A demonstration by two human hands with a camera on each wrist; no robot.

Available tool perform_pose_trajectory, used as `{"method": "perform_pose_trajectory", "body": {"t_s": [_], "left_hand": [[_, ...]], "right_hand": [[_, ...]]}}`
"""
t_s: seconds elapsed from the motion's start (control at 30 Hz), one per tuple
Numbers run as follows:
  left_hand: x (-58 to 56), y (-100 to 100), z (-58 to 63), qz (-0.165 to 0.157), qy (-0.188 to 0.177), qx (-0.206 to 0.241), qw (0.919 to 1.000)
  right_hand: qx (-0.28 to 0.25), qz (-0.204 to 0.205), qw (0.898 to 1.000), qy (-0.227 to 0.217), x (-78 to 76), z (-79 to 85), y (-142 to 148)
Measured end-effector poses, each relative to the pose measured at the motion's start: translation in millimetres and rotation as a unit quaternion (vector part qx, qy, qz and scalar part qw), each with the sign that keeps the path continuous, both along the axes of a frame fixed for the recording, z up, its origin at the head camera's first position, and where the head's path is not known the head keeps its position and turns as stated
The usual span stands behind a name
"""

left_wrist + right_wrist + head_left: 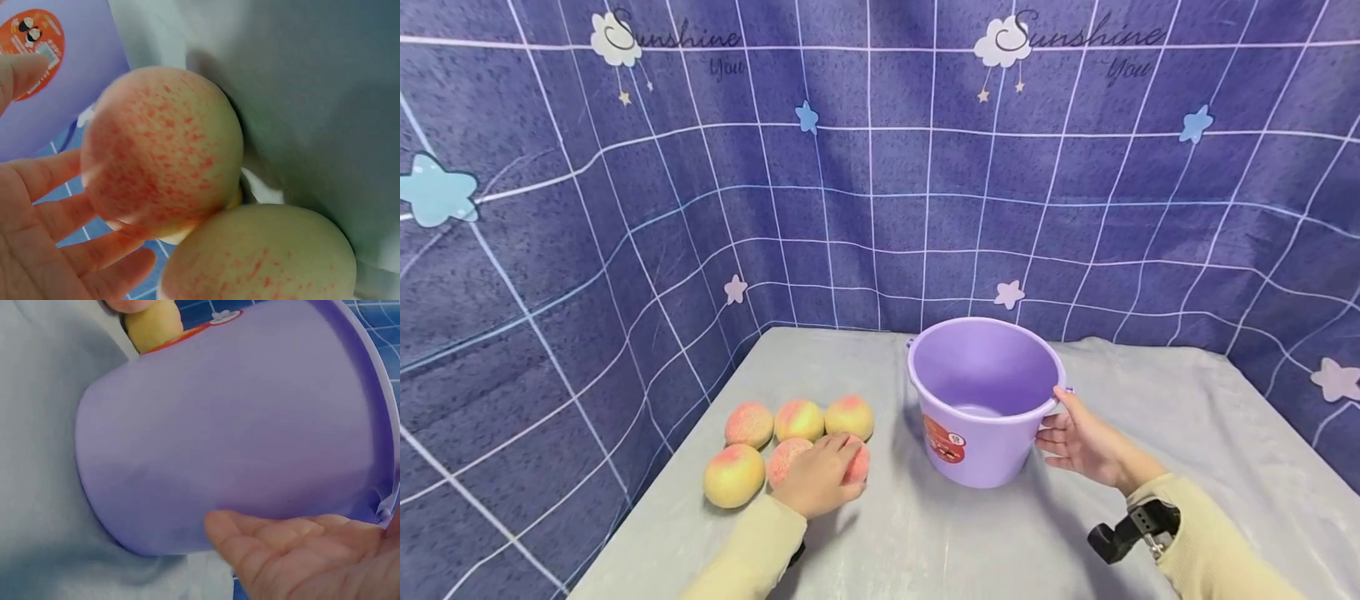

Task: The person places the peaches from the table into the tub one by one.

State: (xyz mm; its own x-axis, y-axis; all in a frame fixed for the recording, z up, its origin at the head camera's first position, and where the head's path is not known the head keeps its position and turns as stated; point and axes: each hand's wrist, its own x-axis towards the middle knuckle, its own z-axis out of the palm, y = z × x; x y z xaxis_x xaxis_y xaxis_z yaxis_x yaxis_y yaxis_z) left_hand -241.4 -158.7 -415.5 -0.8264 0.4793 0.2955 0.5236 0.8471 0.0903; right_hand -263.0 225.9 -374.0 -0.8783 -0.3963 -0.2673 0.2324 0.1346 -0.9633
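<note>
Yellow-and-red peaches lie grouped on the left of the table. My left hand (823, 479) is over the front-right peach (856, 460). In the left wrist view its fingers reach along the side of that peach (162, 150), with the thumb held apart, and another peach (262, 256) lies close by. A purple bucket (977, 446) stands upright to the right, its inside bare and a red label (943, 440) on its front. My right hand (1093, 442) holds the bucket at its right side, thumb at the rim and fingers against the outer wall (237, 437).
More peaches (733, 477) lie at the left and in a back row (800, 421). A grey cloth (925, 542) covers the table. Blue curtains (880, 167) with white grid lines hang behind and along the left side.
</note>
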Motion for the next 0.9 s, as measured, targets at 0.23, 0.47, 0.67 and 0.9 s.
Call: {"method": "perform_pose_trajectory", "body": {"t_s": [0.23, 0.47, 0.67, 0.9], "left_hand": [[-12.9, -3.5, -2.2, 0.027, -0.035, -0.002, 0.999], [-21.1, -3.7, -6.7, 0.027, -0.037, -0.025, 0.9987], [-20.0, -0.1, -5.3, 0.032, -0.032, -0.037, 0.9983], [-19.7, 1.7, -7.5, 0.04, -0.027, -0.057, 0.9972]], "right_hand": [[0.007, 0.011, 1.0, 0.01, -0.6, 2.6, 5.0], [0.016, 0.012, 1.0, 0.021, -1.8, 5.5, 7.6], [0.011, 0.018, 0.999, 0.028, -2.2, 4.5, 8.1], [0.016, 0.028, 0.999, 0.035, -2.3, 4.2, 9.6]]}}
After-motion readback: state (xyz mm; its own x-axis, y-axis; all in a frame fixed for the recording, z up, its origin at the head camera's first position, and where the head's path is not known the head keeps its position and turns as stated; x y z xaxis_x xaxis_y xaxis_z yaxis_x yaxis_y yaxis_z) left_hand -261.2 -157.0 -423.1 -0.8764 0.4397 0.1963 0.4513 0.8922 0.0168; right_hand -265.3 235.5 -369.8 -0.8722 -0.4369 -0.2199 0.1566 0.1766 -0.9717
